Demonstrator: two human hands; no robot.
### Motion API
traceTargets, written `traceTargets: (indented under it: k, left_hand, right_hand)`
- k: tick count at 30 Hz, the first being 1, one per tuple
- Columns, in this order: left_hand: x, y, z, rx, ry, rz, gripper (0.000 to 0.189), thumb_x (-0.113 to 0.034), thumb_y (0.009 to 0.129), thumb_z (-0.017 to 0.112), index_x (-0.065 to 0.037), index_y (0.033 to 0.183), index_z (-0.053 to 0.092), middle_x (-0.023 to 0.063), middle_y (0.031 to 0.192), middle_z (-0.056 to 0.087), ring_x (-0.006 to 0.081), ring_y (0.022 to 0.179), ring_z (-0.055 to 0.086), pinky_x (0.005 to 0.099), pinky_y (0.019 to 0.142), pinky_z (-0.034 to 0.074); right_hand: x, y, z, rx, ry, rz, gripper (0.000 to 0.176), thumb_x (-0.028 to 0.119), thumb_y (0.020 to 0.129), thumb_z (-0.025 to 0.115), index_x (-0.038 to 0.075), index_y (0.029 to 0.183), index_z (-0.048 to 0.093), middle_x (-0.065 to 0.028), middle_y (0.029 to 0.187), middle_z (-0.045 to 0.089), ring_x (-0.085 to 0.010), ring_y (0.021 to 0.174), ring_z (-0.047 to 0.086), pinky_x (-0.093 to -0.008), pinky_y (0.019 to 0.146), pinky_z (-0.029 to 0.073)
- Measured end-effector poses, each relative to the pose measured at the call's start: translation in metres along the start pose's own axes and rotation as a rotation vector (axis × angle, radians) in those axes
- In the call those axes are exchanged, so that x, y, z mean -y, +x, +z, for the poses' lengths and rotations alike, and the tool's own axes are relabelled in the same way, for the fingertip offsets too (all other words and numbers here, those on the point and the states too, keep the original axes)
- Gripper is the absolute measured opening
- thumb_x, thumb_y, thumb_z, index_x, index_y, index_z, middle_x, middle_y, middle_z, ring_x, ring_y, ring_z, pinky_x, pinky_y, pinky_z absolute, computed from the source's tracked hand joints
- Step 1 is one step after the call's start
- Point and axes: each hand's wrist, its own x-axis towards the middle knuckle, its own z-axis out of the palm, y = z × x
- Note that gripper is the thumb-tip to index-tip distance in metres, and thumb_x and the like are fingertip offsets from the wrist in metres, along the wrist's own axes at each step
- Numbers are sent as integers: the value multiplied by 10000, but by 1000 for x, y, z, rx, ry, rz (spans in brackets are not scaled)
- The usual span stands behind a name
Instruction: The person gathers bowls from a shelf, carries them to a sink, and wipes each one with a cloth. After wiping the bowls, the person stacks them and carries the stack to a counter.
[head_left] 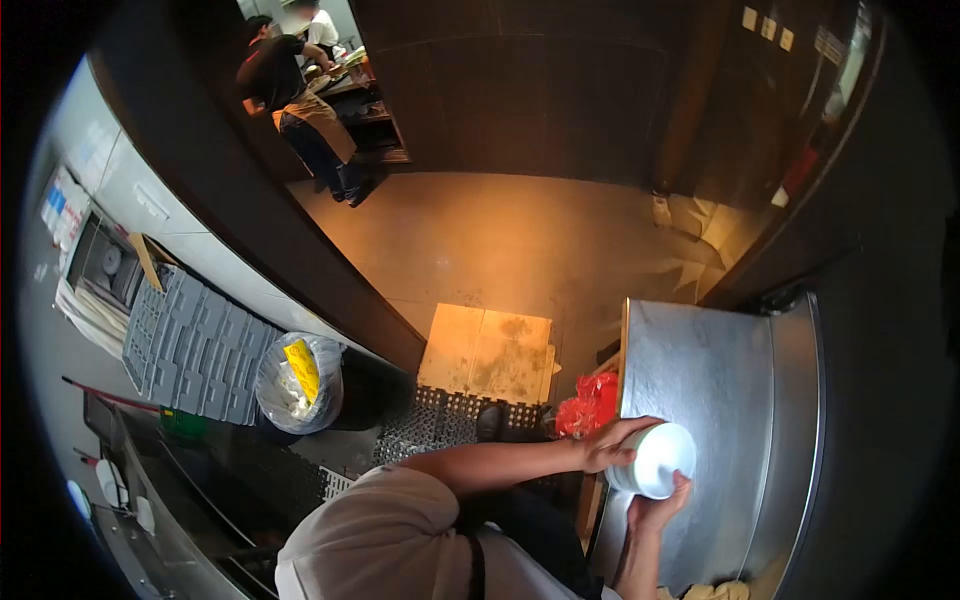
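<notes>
A stack of white bowls [664,455] is held between my two hands above the steel counter [700,350]. My left hand [610,445] reaches across from the upper side, its fingers wrapped round the near side of the stack. From below, my right hand [658,503] grips the lower rim, with a fingertip over the edge of the top bowl. The stack tilts, so its open mouth faces up toward me. How many bowls are nested cannot be made out.
Beside the counter hangs a red plastic bag [592,403]. Flattened cardboard [485,350] lies on the floor near a black rubber mat [425,425]. Left stand a lined bin [330,385] and stacked grey crates [195,345]. Two people work beyond the doorway. Cloth [715,592] lies at the counter's bottom end.
</notes>
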Motion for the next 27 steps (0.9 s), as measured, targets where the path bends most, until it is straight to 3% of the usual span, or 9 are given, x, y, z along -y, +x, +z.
traceTargets:
  k: [2, 5, 8, 11, 15, 16, 20, 23, 27]
  left_hand:
    - [-37, -19, -30, -34, -64, -18, 1088, -765, 774, 581, 45, 1455, 331, 193, 1393, 487, 284, 1332, 434, 395, 1092, 346]
    - [-50, -54, -94, -82, -243, -94, 956, -647, 860, 581, 30, 1478, 308, 181, 1398, 494, 266, 1325, 442, 395, 1108, 331]
    - [-76, -78, -174, -99, -305, -76, 910, -644, 879, 557, 28, 1458, 353, 161, 1397, 503, 249, 1295, 472, 382, 1093, 351]
    - [-72, -111, -259, -129, -404, -126, 858, -641, 886, 549, 30, 1408, 433, 146, 1354, 540, 228, 1275, 482, 367, 1080, 360]
    - [-108, -137, -356, 57, -138, -230, 786, -623, 915, 514, 23, 1362, 491, 117, 1277, 587, 202, 1196, 527, 353, 1037, 393]
    - [-112, -138, -374, 67, -131, -260, 760, -614, 931, 495, 2, 1377, 483, 108, 1281, 590, 196, 1155, 555, 348, 1017, 417]
    - [-95, -148, -444, -109, -550, -400, 798, -623, 903, 541, -22, 1417, 433, 118, 1335, 567, 211, 1184, 557, 357, 1037, 417]
    - [-91, -161, -495, -159, -731, -348, 859, -626, 866, 596, -17, 1438, 402, 120, 1379, 538, 215, 1242, 526, 354, 1064, 394]
    - [-118, -146, -591, -160, -652, -276, 937, -611, 830, 653, 7, 1466, 352, 129, 1437, 481, 215, 1303, 468, 347, 1112, 333]
  right_hand:
    - [-18, -11, 35, 37, 21, 112, 577, 397, 853, 565, 23, 1289, 509, -110, 1242, 587, -298, 1157, 562, -452, 1007, 425]
    - [-40, -17, 100, 259, -148, 270, 757, 649, 905, 489, 57, 1375, 443, -104, 1300, 554, -285, 1220, 517, -464, 1027, 398]
    - [-69, -13, 161, 509, -255, 363, 819, 700, 917, 413, 42, 1405, 396, -101, 1391, 480, -256, 1257, 492, -412, 1043, 403]
    - [-78, -9, 244, 694, -324, 466, 774, 703, 913, 409, 46, 1321, 435, -104, 1332, 508, -263, 1227, 508, -392, 1020, 427]
    - [-146, 66, 302, 887, -933, 276, 512, 499, 995, 491, 44, 1224, 435, -107, 1218, 544, -197, 1167, 513, -325, 993, 417]
    - [-160, 69, 328, 884, -834, 191, 407, 333, 993, 577, 25, 1238, 472, -103, 1171, 583, -158, 1114, 535, -296, 939, 442]
    - [-211, 94, 414, 1042, -958, 230, 351, 184, 950, 632, 4, 1244, 562, -84, 1073, 656, -148, 958, 614, -308, 851, 499]
    - [-252, 139, 457, 1103, -1004, 398, 305, 174, 955, 616, 3, 1206, 583, -82, 1043, 663, -142, 946, 618, -305, 845, 503]
    - [-303, 180, 556, 1083, -1029, 480, 285, 155, 948, 599, -7, 1183, 589, -73, 1005, 657, -136, 891, 614, -296, 820, 506]
